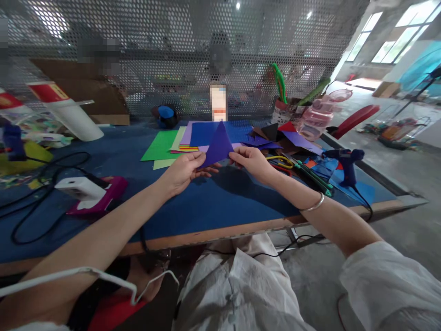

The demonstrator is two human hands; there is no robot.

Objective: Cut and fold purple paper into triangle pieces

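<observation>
Between my two hands a purple sheet of paper (pixel 220 145), triangular in outline with its point up, is held above the table. My left hand (pixel 193 168) pinches its lower left corner between thumb and fingers, with some fingers reaching underneath. At the lower right corner, my right hand (pixel 250 161) pinches the paper between thumb and forefinger. Just behind it lies a stack of coloured paper, with blue sheets (pixel 201 133) on top and a green sheet (pixel 160 145) sticking out at the left.
Scissors with yellow handles (pixel 280 161), a green cutter (pixel 315 179) and a glue gun (pixel 346 161) lie on the right. Paper scraps (pixel 265 133) and a pink bottle (pixel 315 119) stand behind them. On the left are a purple-and-white power strip (pixel 99 197), cables and a white roll (pixel 76 119).
</observation>
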